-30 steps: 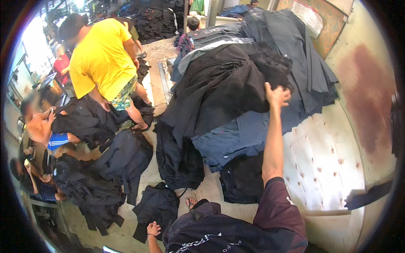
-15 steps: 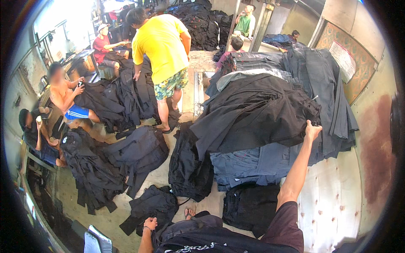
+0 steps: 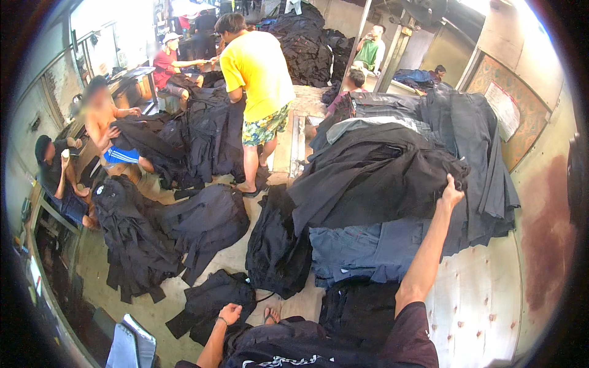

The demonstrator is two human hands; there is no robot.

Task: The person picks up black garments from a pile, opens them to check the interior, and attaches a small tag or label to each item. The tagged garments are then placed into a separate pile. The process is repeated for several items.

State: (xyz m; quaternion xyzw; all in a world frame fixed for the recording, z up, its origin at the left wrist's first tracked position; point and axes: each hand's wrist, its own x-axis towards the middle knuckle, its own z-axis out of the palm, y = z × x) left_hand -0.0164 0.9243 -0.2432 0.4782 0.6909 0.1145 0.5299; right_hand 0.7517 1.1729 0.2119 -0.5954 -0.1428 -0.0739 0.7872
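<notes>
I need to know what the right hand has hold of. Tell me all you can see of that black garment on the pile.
The black garment is matte cloth, creased, draped wide across the pile, its left edge hanging down. Grey-blue pieces lie beneath. The right hand holds its right edge in a grip.

Pale concrete floor below me; a stained, reddish-blotched wall on my right, a framed patterned panel fixed to it; bright daylight through the window far left; what may be a metal post stands ahead.
</notes>
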